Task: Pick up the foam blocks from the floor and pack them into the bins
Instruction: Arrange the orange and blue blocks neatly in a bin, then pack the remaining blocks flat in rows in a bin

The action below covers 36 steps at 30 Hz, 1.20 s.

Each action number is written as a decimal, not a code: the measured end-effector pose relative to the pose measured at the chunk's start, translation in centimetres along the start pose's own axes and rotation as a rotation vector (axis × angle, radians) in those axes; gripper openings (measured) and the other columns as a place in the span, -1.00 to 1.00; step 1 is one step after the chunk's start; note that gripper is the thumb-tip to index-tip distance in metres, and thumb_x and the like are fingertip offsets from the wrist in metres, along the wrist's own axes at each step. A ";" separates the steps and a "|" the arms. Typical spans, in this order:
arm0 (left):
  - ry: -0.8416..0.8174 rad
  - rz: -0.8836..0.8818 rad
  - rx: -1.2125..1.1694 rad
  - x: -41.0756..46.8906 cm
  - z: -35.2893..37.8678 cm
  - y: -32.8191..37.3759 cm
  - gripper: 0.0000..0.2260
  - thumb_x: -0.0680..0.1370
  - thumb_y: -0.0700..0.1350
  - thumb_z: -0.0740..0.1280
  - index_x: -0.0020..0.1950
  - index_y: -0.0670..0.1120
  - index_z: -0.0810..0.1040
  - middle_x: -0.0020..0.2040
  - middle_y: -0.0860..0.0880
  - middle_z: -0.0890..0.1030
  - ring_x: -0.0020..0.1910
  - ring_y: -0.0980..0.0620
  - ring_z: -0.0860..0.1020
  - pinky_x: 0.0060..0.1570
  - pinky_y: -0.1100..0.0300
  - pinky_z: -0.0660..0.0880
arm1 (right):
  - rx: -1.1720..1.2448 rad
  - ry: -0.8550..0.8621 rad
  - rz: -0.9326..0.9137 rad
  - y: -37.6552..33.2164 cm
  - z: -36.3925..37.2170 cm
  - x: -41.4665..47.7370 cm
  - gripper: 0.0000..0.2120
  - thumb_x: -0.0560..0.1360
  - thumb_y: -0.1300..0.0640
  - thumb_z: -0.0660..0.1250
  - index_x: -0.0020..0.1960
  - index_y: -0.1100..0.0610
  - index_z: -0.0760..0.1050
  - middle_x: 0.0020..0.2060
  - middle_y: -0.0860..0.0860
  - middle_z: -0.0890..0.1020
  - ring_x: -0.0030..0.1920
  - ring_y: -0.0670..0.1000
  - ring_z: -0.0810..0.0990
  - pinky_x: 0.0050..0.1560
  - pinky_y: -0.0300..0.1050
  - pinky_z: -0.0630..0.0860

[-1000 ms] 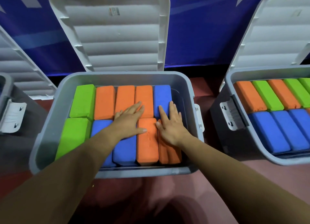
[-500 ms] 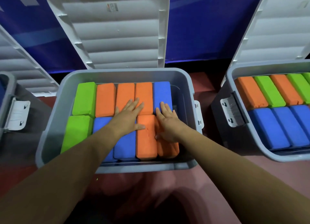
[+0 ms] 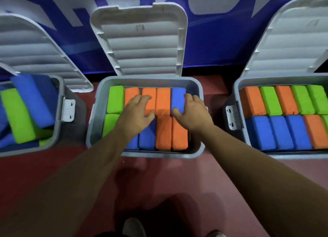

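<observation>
The middle grey bin (image 3: 95, 124) holds two rows of foam blocks in green, orange and blue. My left hand (image 3: 137, 113) rests on the orange blocks (image 3: 163, 101) of the back row, fingers loosely bent and holding nothing. My right hand (image 3: 192, 112) grips the blue block (image 3: 178, 98) at the back right of the bin. Its thumb is on the block's near left corner and its fingers curl over the block's right side, next to the bin wall. No loose blocks show on the floor.
A left bin (image 3: 59, 103) holds blue and green blocks lying tilted. A right bin (image 3: 237, 89) is packed with orange, green and blue blocks. All three white lids (image 3: 142, 41) stand open against a blue wall. Red floor (image 3: 159, 180) lies in front, with my shoes (image 3: 134, 227) at the bottom edge.
Both hands slid from the middle of the bin toward the back row. My right hand went from lying flat to curling round the blue block. The view has pulled back, showing the left bin.
</observation>
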<state>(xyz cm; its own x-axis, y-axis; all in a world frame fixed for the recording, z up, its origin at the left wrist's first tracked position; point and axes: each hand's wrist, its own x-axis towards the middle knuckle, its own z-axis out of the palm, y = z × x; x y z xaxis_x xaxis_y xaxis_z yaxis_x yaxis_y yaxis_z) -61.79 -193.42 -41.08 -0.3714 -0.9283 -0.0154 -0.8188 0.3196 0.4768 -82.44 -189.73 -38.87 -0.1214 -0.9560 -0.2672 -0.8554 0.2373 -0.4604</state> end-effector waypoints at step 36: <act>0.335 -0.563 0.087 -41.4 -74.6 -10.0 -0.62 0.56 0.03 0.31 0.31 -0.12 0.47 0.21 -0.17 0.50 0.24 -0.21 0.43 0.25 -0.01 0.37 | 0.063 0.065 -0.238 -65.2 -22.1 -35.4 -0.44 0.51 -0.17 0.26 0.38 0.14 0.38 0.20 0.17 0.48 0.23 0.25 0.47 0.29 0.15 0.40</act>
<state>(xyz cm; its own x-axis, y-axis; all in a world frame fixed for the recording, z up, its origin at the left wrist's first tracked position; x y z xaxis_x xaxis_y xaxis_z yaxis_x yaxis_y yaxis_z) -5.57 -172.30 20.32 0.2683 -0.9625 0.0394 -0.8858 -0.2304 0.4029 -33.46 -175.24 19.32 0.0460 -0.9948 -0.0904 -0.8312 0.0121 -0.5559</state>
